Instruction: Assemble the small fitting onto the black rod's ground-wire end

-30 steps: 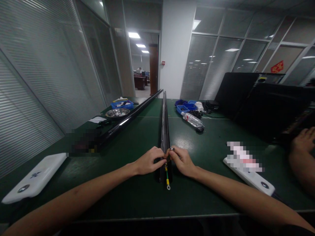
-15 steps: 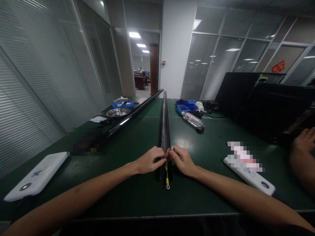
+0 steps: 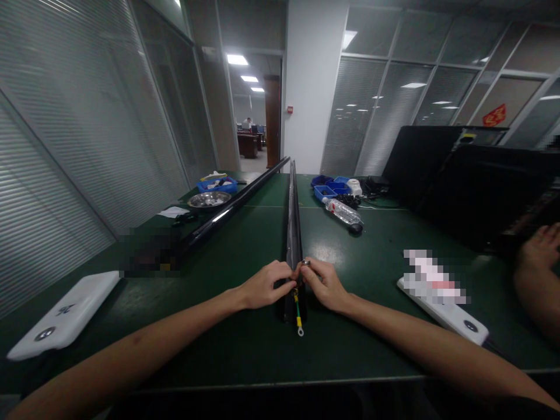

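Observation:
A long black channel-shaped strip (image 3: pixel 294 233) runs away from me along the middle of the table. Over its near end my left hand (image 3: pixel 268 284) and my right hand (image 3: pixel 326 284) meet, fingertips almost touching. Both are closed in a pinch; what lies between the fingertips is too small and covered to make out. A short green-and-yellow wire (image 3: pixel 297 304) comes out just below the fingers. Its free end has a yellow sleeve and a ring terminal (image 3: pixel 300 331), which hangs toward me. A ring (image 3: pixel 306 263) shows on my right hand.
A second long black strip (image 3: pixel 219 217) slants along the left. Beyond it are a metal bowl (image 3: pixel 209 199) and a blue basket (image 3: pixel 217 185). To the right lie a plastic bottle (image 3: pixel 343 213), blue trays (image 3: pixel 326 192) and a white device (image 3: pixel 459 318). Another person's hand (image 3: pixel 542 248) rests far right.
The ring terminal has swung very slightly to the right. Both my hands keep the same pinched pose at the strip's near end. The whole view has shifted a little.

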A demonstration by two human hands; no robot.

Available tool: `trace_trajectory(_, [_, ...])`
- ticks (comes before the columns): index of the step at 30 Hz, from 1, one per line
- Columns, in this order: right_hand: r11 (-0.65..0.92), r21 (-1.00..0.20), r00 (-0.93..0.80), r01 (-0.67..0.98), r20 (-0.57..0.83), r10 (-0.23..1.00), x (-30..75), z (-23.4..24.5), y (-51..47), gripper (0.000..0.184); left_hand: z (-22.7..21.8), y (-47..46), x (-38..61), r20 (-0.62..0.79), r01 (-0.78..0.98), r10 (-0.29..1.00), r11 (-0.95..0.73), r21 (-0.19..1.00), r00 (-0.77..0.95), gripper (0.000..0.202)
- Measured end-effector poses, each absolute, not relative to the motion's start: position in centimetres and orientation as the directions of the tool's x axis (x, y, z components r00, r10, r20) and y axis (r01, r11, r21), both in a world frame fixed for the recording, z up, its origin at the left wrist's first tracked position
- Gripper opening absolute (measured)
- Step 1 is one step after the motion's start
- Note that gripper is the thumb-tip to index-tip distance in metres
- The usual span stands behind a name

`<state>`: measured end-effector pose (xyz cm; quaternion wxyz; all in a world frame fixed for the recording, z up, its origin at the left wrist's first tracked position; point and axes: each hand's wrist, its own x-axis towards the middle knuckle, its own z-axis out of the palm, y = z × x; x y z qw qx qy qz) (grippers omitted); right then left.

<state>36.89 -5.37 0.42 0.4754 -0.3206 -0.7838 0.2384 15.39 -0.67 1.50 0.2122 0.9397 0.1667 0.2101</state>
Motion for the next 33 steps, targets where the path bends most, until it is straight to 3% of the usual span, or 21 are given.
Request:
trace_trajectory(13, [0.704, -0.655, -0.358, 0.273, 0.610, 0.707, 36.97, 0.35, -5.16, 0.043, 1.55, -0.66, 15.38, 0.335, 0.213, 0.402, -0.852, 0.479, 0.852, 0.017])
trace_trajectory(33, [0.716, -0.646, -0.361, 0.265, 0.622, 0.695, 36.97, 0.25, -5.16, 0.037, 1.40, -0.68, 15.35, 0.339, 0.181, 0.402, -0.829, 0.529, 0.850, 0.015])
